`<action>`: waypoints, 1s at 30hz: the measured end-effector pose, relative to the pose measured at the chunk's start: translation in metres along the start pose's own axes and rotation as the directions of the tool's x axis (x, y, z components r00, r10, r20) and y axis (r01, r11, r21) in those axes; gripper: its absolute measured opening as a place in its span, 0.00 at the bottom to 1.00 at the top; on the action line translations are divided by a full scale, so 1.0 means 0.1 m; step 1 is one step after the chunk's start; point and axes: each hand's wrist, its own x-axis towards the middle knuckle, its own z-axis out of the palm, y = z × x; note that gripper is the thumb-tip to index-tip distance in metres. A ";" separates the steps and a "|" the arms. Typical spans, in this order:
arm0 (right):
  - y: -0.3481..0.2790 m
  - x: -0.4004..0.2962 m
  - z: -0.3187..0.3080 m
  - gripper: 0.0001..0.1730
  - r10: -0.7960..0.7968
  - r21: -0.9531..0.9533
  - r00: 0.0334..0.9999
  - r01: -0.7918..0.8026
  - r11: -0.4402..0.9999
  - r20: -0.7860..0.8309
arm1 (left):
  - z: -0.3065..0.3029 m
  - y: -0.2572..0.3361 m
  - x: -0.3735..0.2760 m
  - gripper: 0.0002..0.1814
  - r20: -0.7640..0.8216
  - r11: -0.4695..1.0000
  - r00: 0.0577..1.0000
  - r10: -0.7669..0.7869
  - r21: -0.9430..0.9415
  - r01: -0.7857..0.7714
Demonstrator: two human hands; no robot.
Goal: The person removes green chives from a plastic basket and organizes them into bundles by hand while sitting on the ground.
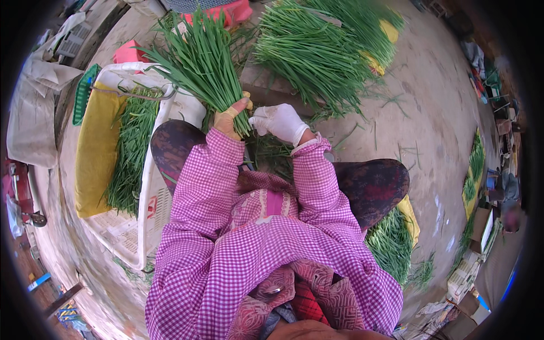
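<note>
A bunch of long green leaves, apparently garlic chives, is gripped near its stem ends by my left hand. That hand wears a pale yellow glove with the thumb tip bare. The leaves fan out away from me, toward the upper left. My right hand, in a white glove, is beside the stem ends with its fingers curled. Whether it pinches a stem is hidden. Loose green trimmings lie below both hands, between my knees. A large pile of the same leaves rests on a low block ahead.
At my left stands a white plastic crate, holding leaves and a yellow sheet over its side. More leaves lie by my right knee on yellow material. A person is at the far right.
</note>
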 end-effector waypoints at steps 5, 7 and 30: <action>0.16 0.02 -0.01 0.08 0.011 0.347 0.992 0.035 0.937 -0.129 | 0.06 0.00 -0.04 0.13 0.026 0.997 0.999 0.040 0.071 -0.042; 0.14 0.01 -0.07 0.07 -0.020 0.314 0.980 0.082 0.946 -0.196 | 0.00 0.02 -0.02 0.12 0.024 0.998 1.000 0.000 0.058 -0.001; 0.50 0.01 -0.38 0.20 0.168 -0.510 0.965 -0.250 0.823 -0.201 | 0.12 0.06 -0.13 0.11 -0.076 0.978 0.997 -0.034 0.204 0.049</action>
